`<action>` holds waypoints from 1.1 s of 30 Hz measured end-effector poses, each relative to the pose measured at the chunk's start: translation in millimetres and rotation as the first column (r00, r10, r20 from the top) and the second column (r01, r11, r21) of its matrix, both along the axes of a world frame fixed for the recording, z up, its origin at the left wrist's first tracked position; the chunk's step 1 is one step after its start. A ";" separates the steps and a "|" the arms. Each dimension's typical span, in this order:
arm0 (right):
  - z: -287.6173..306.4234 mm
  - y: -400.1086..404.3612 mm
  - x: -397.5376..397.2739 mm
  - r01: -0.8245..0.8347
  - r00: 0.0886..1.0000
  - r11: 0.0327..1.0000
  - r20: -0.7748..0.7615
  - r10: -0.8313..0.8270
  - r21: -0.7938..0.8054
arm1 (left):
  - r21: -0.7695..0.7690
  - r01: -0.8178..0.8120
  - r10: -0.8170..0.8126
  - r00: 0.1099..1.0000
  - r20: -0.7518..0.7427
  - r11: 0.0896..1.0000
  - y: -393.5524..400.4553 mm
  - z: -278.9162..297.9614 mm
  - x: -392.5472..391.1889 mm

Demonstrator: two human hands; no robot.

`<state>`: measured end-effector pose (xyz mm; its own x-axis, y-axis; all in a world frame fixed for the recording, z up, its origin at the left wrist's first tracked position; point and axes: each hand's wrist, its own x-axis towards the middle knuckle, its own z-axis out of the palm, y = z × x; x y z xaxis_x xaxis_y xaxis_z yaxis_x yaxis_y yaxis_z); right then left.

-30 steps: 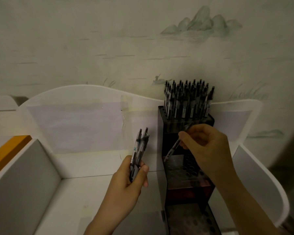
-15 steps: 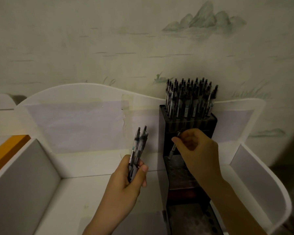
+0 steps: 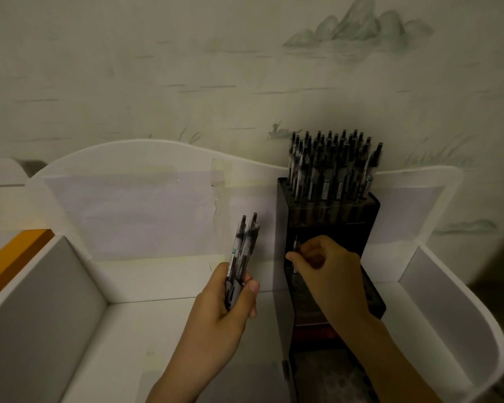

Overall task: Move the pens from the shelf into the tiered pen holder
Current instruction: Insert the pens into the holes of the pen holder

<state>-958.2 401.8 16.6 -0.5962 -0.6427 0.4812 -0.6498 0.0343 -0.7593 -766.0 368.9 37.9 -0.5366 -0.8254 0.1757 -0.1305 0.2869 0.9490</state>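
The left hand (image 3: 230,298) sits near the middle of the view, at about 6 o'clock from the white shelf's curved back panel (image 3: 146,158). Its fingers and thumb are curled round the lower ends of a small bundle of pens (image 3: 243,248), which stand nearly upright, tilted slightly toward 1 o'clock, with their clicker ends up. How many pens are in the bundle is hard to tell; at least two tops show.

At 3 o'clock from it, the right hand (image 3: 329,269) reaches into the black tiered pen holder (image 3: 370,210), fingers curled, pinching a single pen (image 3: 296,251) between thumb and fingertips. That pen stands roughly vertical at the left side of the holder's middle tier, its lower part dropping behind the thumb; whether its tip is already seated in a hole cannot be told in the dim light.

The holder stands inside the white shelf, against the back panel, to the right of a thin white divider. Its top tier, at 12 o'clock from the right hand, is packed with upright pens (image 3: 332,167). A lower perforated tier (image 3: 329,385) shows dimly toward 6 o'clock.

The shelf's left side wall (image 3: 41,309) rises at 9 o'clock, its right side wall (image 3: 454,303) at 3 o'clock. An orange strip (image 3: 12,257) lies outside the shelf at far left. Behind everything is a pale wall painted with a faint mountain scene (image 3: 361,30).
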 end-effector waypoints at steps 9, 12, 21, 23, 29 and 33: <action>10.0 13.7 -0.5 0.015 1.000 1.000 0.008 -0.015 -0.007 | 0.000 -0.007 0.007 1.000 0.004 1.000 0.9 -1.4 -4.5; 24.8 26.8 4.9 0.014 1.000 0.997 0.016 -0.013 -0.080 | -0.001 -0.008 0.008 1.000 0.005 1.000 2.1 -0.6 -6.0; 58.5 37.5 46.5 -0.247 0.921 0.965 0.287 0.262 -0.089 | -0.008 0.064 -0.064 0.998 0.002 0.998 12.1 4.3 -19.7; 59.5 34.5 48.6 -0.225 0.920 0.972 0.314 0.235 -0.071 | -0.008 0.086 -0.086 0.996 -0.012 0.996 13.7 4.7 -21.6; 57.5 31.9 45.5 -0.207 0.892 0.978 0.403 0.204 -0.038 | -0.040 0.093 -0.093 0.996 0.001 0.995 16.3 5.3 -23.9; 59.9 33.1 38.9 -0.211 0.854 0.976 0.475 0.214 -0.060 | -0.048 0.097 -0.098 0.995 -0.021 0.994 18.1 4.8 -23.1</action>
